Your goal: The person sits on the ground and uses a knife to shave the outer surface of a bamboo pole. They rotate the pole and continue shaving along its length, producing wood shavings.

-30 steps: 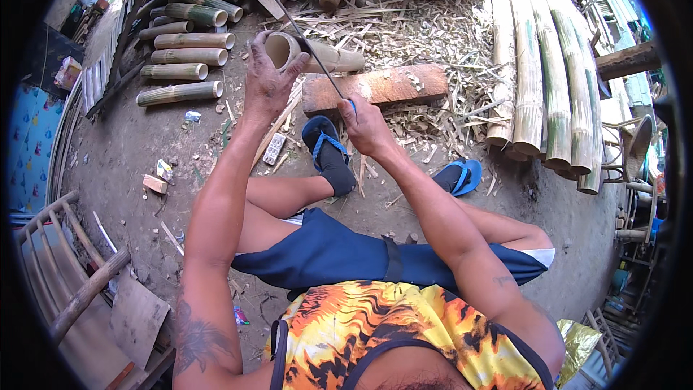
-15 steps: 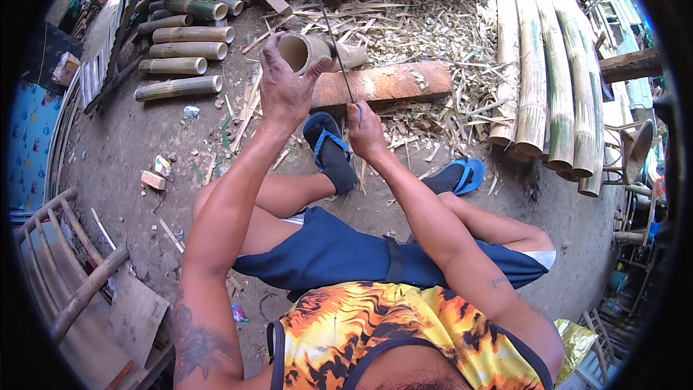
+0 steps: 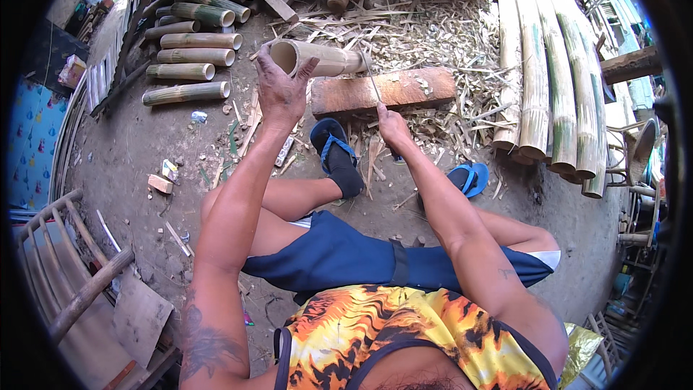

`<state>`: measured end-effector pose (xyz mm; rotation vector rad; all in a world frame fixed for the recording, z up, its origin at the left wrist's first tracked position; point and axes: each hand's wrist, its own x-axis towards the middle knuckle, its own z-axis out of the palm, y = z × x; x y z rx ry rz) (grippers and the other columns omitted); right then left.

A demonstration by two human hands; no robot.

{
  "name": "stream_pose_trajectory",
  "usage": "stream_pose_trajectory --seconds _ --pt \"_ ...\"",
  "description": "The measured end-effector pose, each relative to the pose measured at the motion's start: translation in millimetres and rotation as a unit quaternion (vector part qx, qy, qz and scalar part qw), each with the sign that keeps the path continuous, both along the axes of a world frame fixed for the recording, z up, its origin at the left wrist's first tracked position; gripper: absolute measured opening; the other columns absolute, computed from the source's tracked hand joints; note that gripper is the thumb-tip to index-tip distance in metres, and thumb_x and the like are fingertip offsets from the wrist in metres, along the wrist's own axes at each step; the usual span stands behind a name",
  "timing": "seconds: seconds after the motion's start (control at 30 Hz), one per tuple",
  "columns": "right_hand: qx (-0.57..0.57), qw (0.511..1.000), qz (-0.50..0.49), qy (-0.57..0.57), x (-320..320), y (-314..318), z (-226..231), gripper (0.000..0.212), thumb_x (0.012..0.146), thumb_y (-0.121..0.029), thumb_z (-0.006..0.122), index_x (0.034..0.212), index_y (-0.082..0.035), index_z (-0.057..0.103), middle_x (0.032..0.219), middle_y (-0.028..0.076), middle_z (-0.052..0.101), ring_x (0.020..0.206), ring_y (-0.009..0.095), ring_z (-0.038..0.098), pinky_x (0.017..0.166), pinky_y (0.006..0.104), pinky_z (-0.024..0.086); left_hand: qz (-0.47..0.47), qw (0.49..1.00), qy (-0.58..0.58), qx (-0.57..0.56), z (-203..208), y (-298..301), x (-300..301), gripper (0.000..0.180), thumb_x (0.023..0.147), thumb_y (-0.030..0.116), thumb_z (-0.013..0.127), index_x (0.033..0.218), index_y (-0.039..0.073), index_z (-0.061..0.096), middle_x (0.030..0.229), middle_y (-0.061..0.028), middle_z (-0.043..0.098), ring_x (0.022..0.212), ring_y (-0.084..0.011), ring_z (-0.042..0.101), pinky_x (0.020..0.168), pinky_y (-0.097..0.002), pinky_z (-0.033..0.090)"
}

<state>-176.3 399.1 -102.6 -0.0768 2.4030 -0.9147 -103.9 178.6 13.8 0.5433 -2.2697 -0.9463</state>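
Note:
My left hand [image 3: 284, 90] is wrapped round the near, hollow end of a pale bamboo tube [image 3: 328, 59], thumb on its side. The tube slants away to the right, its far end above a reddish wooden block [image 3: 390, 92]. In my right hand [image 3: 393, 130] is the handle of a long, thin-bladed knife [image 3: 372, 78]. Its blade meets the tube close to the far end and looks foreshortened. Whether the edge is biting into the bamboo, I cannot tell.
Cut bamboo tubes [image 3: 189, 72] lie stacked at the far left, with more along the top. Long bamboo poles [image 3: 534, 79] lie at the right. Shavings [image 3: 433, 36] cover the ground beyond the block. A wooden slatted frame [image 3: 90, 296] stands at the near left.
The knife has moved from the tube's middle to its far end, its blade tipping lower. My right hand has shifted right and slightly nearer. More of the tube's length shows now.

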Motion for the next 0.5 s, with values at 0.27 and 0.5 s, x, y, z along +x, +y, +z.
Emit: stream_pose_trajectory --seconds 0.27,0.5 --pt "-0.123 0.988 -0.014 0.098 43 -39 -13 0.057 0.104 -0.049 0.038 0.096 0.003 0.059 0.094 0.033 0.065 0.095 0.054 0.06 0.08 0.0583 0.046 0.057 0.997 0.047 0.021 -7 1 -6 0.097 0.081 0.062 0.071 0.143 -0.001 0.031 0.133 -0.0251 0.044 0.123 -0.0397 0.049 0.104 -0.0477 0.04" --pt "-0.009 0.998 0.039 0.055 14 14 -50 0.072 0.101 -0.06 0.033 0.1 0.005 0.063 0.104 0.035 0.065 0.106 0.051 0.059 0.088 0.0559 0.046 0.072 0.989 0.128 0.01 8 -19 -12 0.076 0.084 0.058 0.069 0.136 0.007 0.046 0.124 -0.0184 0.056 0.118 -0.0368 0.051 0.101 -0.0459 0.041"
